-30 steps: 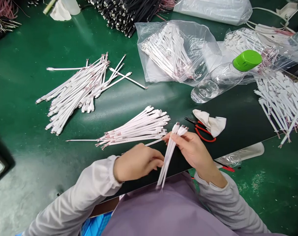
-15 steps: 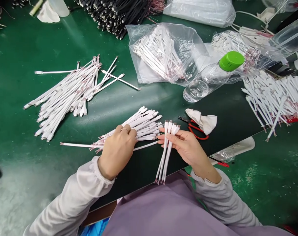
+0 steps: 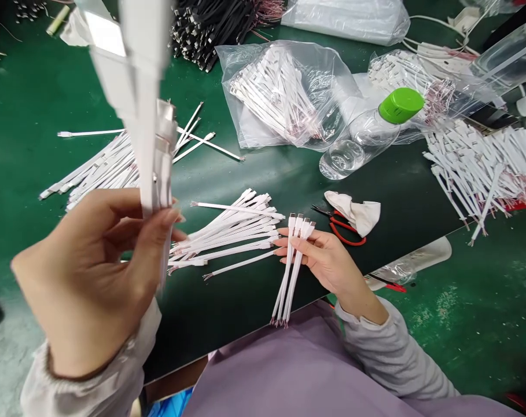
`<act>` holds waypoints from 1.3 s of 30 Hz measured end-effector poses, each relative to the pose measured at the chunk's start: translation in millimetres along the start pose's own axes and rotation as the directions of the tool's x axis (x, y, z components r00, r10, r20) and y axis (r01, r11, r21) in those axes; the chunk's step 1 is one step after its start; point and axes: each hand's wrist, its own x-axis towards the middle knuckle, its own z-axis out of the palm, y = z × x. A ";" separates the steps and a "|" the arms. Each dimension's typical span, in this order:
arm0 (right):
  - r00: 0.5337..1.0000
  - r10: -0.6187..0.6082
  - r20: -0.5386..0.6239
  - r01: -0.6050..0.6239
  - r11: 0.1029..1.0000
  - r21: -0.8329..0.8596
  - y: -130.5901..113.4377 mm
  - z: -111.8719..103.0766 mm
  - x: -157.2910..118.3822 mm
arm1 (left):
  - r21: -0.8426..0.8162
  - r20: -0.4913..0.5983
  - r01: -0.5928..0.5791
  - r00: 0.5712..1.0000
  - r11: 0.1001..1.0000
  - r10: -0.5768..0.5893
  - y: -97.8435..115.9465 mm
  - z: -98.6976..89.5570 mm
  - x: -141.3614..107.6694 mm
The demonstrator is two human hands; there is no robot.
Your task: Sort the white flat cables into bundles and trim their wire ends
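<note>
Raised close to the camera, my left hand (image 3: 102, 272) pinches several white cables (image 3: 147, 116) upright, their upper ends large and blurred. My right hand (image 3: 327, 258) holds a small fanned bundle of white cables (image 3: 290, 275) near the table's front edge, connectors up and pinkish wire ends down. Between the hands a loose pile of white cables (image 3: 232, 226) lies on the green table (image 3: 228, 313), one cable crossing its top. A larger heap of white cables (image 3: 102, 171) lies at the left, partly hidden behind my left hand and its cables.
Red-handled cutters (image 3: 347, 234) and a white cloth (image 3: 353, 213) lie right of my right hand. Behind them are a green-capped bottle (image 3: 371, 136) and a clear bag of cables (image 3: 284, 95). Black cables (image 3: 210, 29) sit at the back, more white cables (image 3: 484, 168) at the right.
My left hand has left the middle pile and risen toward the camera at the left, now with several cables in it. One cable now lies across the pile. My right hand has barely moved.
</note>
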 end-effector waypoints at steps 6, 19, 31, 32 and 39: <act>0.956 0.223 0.190 -0.230 0.973 0.010 8.1 4.7 0.4 | -0.133 0.629 0.138 0.777 0.981 -0.024 -1.9 5.2 18.5; 0.997 -0.057 0.054 0.051 0.994 0.101 9.6 17.2 7.9 | -0.378 0.849 0.627 0.528 0.681 -0.015 -30.9 115.2 -33.4; 0.996 -0.089 0.013 0.089 0.995 0.043 12.8 14.2 9.7 | -0.400 0.845 0.617 0.535 0.678 0.011 -31.8 118.6 -37.3; 0.996 -0.080 0.029 0.079 0.996 0.038 12.5 13.6 9.1 | -0.401 0.842 0.617 0.540 0.677 0.007 -31.3 118.2 -37.5; 0.989 -0.018 0.147 0.015 1.000 0.020 10.9 7.9 8.2 | -0.440 0.826 0.646 0.563 0.624 -0.001 -28.8 116.1 -36.3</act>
